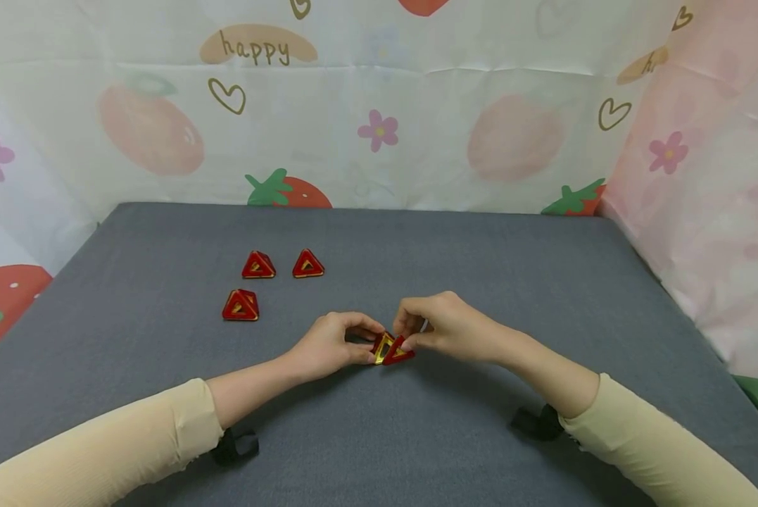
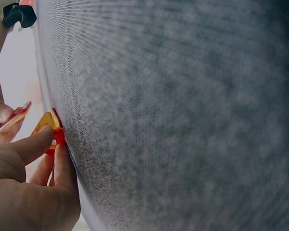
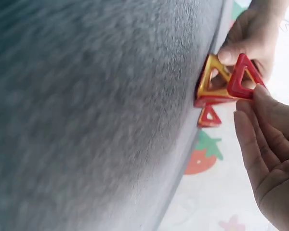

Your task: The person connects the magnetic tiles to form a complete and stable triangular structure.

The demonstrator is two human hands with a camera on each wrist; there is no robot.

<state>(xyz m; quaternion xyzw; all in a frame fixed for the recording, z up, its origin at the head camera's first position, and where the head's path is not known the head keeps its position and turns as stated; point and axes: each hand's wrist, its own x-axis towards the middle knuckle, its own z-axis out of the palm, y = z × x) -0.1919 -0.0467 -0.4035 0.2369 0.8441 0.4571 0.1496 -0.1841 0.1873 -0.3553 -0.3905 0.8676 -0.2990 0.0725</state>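
Note:
My left hand (image 1: 331,345) pinches a partly built pyramid of red triangular tiles with gold inner faces (image 3: 206,79), low at the table surface. Its thumb lies on the gold side in the left wrist view. Between thumb and fingertips, my right hand (image 1: 451,327) holds a single red triangle tile (image 3: 235,89) by one corner. That tile is tilted beside the open, gold side of the pyramid. It overlaps the pyramid in the right wrist view, while a gap shows between them in the left wrist view.
Three red triangular pyramids stand on the grey table (image 1: 543,282) at the back left: one nearer (image 1: 241,305), and two behind it, left (image 1: 258,265) and right (image 1: 307,264). A patterned curtain (image 1: 429,91) closes off the back. Black bands hang under both forearms.

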